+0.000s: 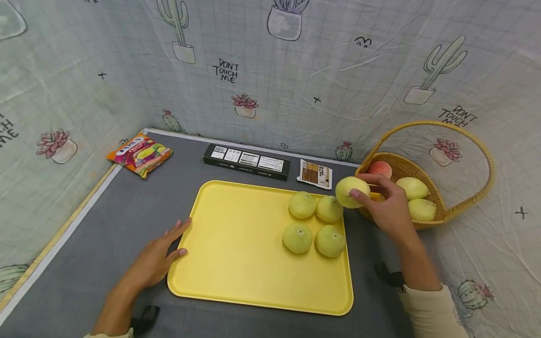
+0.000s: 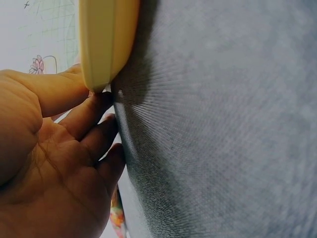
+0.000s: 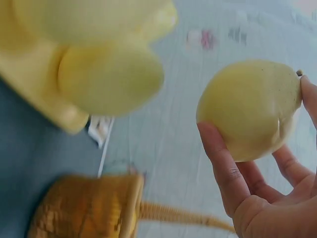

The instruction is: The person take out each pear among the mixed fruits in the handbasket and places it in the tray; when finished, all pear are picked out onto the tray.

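Observation:
My right hand (image 1: 386, 202) grips a pale yellow pear (image 1: 352, 192) between thumb and fingers, raised near the basket's left side, beyond the tray's right edge. The right wrist view shows the same pear (image 3: 250, 109) with a short stem at its tapered end. Several yellow-green round fruits (image 1: 297, 238) sit grouped on the right part of a yellow tray (image 1: 228, 253). At the tray's left edge rests my left hand (image 1: 154, 260), fingers loosely extended, its thumb and fingertips right at the rim. Up close, the left thumb (image 2: 62, 91) lies against the tray's side (image 2: 106, 44).
A wicker basket (image 1: 444, 213) with a tall handle stands at the right, holding a peach (image 1: 380, 170) and yellow fruits (image 1: 413, 188). Along the back lie a black box (image 1: 246, 162) and a small packet (image 1: 315, 174). An orange-and-pink snack bag (image 1: 140, 155) lies back left.

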The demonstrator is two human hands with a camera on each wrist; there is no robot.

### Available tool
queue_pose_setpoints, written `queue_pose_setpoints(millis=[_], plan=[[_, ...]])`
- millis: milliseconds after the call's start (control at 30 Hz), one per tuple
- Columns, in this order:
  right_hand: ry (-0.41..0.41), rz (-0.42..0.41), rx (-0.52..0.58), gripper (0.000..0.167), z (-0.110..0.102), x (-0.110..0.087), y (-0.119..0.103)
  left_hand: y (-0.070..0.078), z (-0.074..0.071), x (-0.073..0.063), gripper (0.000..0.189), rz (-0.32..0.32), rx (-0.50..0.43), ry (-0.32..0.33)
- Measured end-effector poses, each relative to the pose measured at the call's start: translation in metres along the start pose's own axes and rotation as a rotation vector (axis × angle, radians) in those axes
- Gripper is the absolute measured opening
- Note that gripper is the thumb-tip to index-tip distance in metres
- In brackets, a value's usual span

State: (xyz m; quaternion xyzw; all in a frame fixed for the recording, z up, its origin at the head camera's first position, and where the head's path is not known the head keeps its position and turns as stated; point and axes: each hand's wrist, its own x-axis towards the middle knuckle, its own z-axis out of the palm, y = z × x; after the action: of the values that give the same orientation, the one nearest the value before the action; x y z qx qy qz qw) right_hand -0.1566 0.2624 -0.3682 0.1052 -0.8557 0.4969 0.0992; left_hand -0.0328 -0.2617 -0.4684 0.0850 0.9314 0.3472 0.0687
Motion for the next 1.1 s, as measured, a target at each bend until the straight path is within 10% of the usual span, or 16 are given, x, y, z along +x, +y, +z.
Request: queue_pose_setpoints(millis=[467,1100], plan=[[-0.173,-0.007,0.092,0.042,0.063,0.0,-0.023,0.0,-0.002,0.001,0.081,0.007,-0.019,-0.005],[-0.377,0.094,-0.087,0.044,0.14,0.011,-0.037,-0.003,0.001,0.001,0.082,-0.002,-0.023,-0.01]])
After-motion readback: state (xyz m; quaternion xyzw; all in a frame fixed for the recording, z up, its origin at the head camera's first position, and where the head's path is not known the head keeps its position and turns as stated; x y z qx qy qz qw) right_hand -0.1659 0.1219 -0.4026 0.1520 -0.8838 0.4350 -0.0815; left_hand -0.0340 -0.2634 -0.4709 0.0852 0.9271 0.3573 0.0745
